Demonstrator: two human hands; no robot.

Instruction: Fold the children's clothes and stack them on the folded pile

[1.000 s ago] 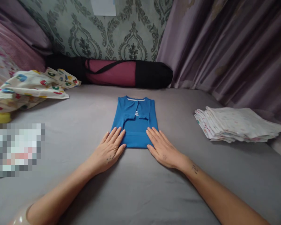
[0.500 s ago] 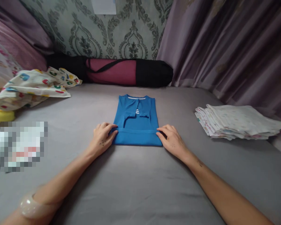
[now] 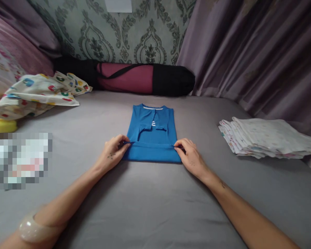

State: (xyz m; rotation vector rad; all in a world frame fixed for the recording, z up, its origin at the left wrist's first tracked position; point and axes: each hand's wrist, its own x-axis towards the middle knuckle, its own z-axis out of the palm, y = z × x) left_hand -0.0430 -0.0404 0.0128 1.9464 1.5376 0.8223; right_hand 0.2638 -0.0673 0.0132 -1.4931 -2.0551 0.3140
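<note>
A blue T-shirt [image 3: 152, 152] lies on the grey bed sheet in front of me, its sides and sleeves folded inward and its collar at the far end. The near end is turned up into a flat band across the shirt. My left hand [image 3: 114, 148] pinches the left end of this band's upper edge between thumb and fingers. At the opposite end, my right hand [image 3: 188, 152] pinches the same edge. A bit of white print shows between the folded sleeves.
To the right sits a stack of folded pale patterned cloths [image 3: 269, 136]. A crumpled patterned cloth [image 3: 38, 90] lies at the left, by a yellow item [image 3: 2, 126] and a blurred-out object [image 3: 26, 160]. Along the wall rests a long maroon and black bag [image 3: 126, 79].
Both hands keep their places at the folded band, and the fingers now look closed more tightly on its corners. The view has shifted slightly.
</note>
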